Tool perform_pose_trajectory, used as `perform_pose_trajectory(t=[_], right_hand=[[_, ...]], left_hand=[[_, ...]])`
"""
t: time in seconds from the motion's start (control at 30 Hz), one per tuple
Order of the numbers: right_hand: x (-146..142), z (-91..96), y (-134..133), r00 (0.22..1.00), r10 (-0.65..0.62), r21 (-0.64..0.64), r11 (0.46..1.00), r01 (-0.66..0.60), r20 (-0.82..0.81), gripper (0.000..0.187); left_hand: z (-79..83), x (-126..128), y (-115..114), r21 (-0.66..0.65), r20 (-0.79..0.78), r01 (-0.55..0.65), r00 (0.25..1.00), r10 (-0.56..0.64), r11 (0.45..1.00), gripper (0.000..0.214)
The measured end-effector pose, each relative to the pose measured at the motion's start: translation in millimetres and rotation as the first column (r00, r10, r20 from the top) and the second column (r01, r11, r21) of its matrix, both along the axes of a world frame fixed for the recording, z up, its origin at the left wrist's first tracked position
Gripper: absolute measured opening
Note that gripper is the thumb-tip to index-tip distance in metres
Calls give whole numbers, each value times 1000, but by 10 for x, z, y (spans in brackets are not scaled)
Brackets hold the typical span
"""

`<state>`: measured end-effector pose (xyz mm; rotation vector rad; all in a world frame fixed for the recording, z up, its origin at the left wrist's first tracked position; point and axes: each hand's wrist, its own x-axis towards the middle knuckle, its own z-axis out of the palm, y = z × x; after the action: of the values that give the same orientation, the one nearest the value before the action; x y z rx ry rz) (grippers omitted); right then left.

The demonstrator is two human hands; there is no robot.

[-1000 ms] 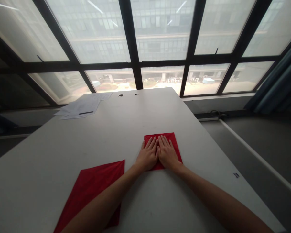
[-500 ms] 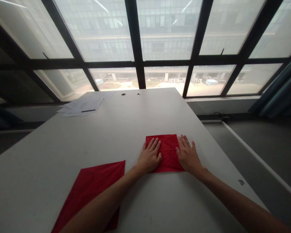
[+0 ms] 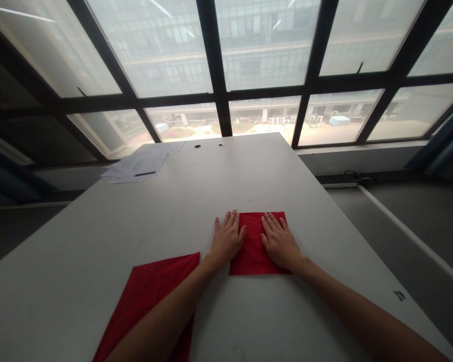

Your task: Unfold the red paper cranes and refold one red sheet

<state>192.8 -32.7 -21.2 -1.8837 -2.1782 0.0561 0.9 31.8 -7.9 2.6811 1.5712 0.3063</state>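
Head view, left hand (image 3: 226, 240), right hand (image 3: 280, 244), each grip open flat, partly hiding folded red paper (image 3: 253, 249)

Bright hazy daylight through the windows (image 3: 264, 60), backlit dim foreground, soft glare on table (image 3: 211, 191), wide-angle bending at edges

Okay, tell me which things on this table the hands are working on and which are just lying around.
In hand:
- folded red cloth, pressed flat under the left hand and right hand

Lying about:
- larger red cloth, at the table's near edge
- papers, far left corner
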Motion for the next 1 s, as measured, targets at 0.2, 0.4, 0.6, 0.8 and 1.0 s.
perform_pose_trajectory(t=[0.2,0.4,0.6,0.8,1.0], right_hand=[[-13,19,3,1000,17,1,1000,-17,-6,59],[0,17,9,999,52,-6,999,-52,-15,58],[19,32,19,998,40,-19,999,-41,-40,59],[34,47,17,999,31,-25,999,-32,-42,60],[67,13,43,1000,7,-24,1000,-8,-20,62]], left_hand=[[39,82,-28,48,66,263,962,-265,964,54],[-24,172,-119,-63,2,337,941,-338,939,63],[-8,163,-121,-54,-13,294,955,-296,954,64],[2,161,-127,-62,-30,287,957,-289,956,65],[5,145,-137,-56,-21,293,955,-294,955,64]])
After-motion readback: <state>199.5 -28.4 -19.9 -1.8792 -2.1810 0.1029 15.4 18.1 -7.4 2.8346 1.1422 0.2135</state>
